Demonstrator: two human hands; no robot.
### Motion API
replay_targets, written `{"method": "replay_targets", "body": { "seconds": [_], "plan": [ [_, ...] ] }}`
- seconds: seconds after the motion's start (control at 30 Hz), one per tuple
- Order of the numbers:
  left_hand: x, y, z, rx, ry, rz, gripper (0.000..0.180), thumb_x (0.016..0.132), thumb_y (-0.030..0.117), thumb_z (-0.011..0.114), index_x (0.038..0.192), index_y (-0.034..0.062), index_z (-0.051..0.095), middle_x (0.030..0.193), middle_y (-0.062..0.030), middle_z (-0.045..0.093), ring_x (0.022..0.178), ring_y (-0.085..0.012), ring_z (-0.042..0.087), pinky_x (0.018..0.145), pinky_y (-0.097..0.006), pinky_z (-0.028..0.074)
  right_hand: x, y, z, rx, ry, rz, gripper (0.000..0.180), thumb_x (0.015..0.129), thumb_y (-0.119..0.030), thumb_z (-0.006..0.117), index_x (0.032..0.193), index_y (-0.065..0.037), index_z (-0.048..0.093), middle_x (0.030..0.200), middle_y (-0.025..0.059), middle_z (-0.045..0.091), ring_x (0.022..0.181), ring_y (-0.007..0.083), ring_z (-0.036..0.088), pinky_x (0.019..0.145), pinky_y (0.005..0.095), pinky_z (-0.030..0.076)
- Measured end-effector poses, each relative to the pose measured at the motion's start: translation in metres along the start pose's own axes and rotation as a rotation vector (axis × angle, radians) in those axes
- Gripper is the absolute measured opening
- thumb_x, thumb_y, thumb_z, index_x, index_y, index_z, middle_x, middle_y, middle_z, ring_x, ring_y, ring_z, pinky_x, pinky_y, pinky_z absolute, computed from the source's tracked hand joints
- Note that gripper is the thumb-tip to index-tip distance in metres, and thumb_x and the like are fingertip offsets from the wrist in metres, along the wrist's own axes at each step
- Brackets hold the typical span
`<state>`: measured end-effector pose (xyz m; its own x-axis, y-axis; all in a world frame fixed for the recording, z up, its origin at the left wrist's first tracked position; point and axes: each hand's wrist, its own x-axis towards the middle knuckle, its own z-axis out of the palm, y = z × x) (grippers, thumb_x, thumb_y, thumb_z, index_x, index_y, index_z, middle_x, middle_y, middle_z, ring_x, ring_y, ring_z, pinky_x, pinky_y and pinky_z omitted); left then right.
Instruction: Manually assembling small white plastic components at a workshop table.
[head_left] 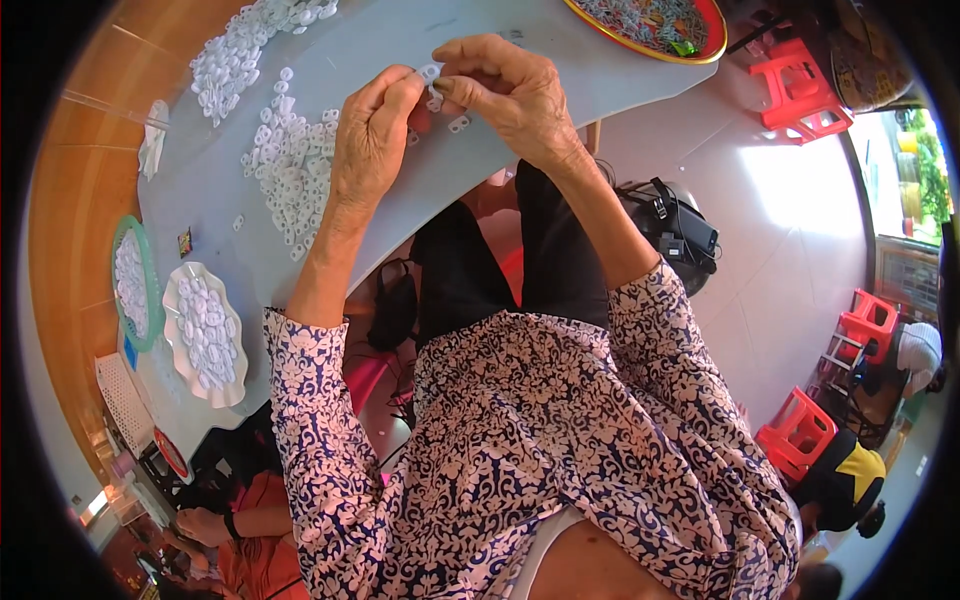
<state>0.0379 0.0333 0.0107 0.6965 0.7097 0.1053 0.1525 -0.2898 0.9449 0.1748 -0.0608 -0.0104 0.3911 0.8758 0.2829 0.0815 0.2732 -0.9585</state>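
Above the table's near edge, my left hand [368, 130] pinches a small white plastic piece with round holes [430, 73] between thumb and fingertips. From the other side, my right hand [515, 100] has its thumb and forefinger closed on the same piece. The fingers partly cover it, so its full shape is hidden. Beneath and left of my hands lies a loose pile of similar white pieces [295, 165]. A second heap [235, 55] sits farther back. One loose white piece [459, 124] rests on the table just below my right hand.
A red-rimmed tray [722, 35] of small grey parts stands at the far right corner. Along the left are a scalloped white dish [172, 335] and a green basket [156, 275], both holding white pieces. Red stools [790, 85] stand right. Another person's hand [203, 527] shows lower left.
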Motion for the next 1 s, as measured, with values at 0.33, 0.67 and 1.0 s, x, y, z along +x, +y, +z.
{"method": "replay_targets", "body": {
  "seconds": [0.33, 0.67, 1.0],
  "plan": [
    [0.001, -0.005, 0.003, -0.101, -0.036, 0.003, 0.033, 0.092, 0.032, 0.049, 0.088, 0.0021, 0.062, 0.065, -0.0007, 0.059, 0.059, -0.0071, 0.050, 0.051, -0.023, 0.039, 0.001, -0.006, 0.000, -0.054, -0.015, 0.024, 0.023, 0.089, -0.008, 0.060, 0.110, 0.003, 0.061, 0.088, 0.0091, 0.068, 0.080, 0.0125, 0.067, 0.074, 0.0258, 0.054],
    [0.000, -0.003, 0.009, 0.278, 0.211, 0.515, 0.024, 0.095, 0.023, 0.051, 0.091, 0.0014, 0.061, 0.062, -0.0001, 0.053, 0.059, -0.0067, 0.046, 0.051, -0.024, 0.038, 0.004, -0.003, -0.001, -0.063, 0.050, -0.001, 0.022, 0.089, -0.008, 0.058, 0.109, 0.001, 0.062, 0.090, 0.0100, 0.068, 0.079, 0.0136, 0.067, 0.073, 0.0265, 0.054],
    [-0.005, 0.014, 0.004, 0.050, 0.094, 0.134, 0.028, 0.095, 0.026, 0.051, 0.090, 0.0010, 0.062, 0.061, 0.0009, 0.048, 0.056, -0.0048, 0.041, 0.049, -0.022, 0.035, 0.002, -0.005, -0.001, -0.153, 0.037, 0.017, 0.020, 0.088, -0.011, 0.060, 0.103, 0.002, 0.064, 0.081, 0.0078, 0.068, 0.074, 0.0116, 0.066, 0.068, 0.0250, 0.053]
  ]
}}
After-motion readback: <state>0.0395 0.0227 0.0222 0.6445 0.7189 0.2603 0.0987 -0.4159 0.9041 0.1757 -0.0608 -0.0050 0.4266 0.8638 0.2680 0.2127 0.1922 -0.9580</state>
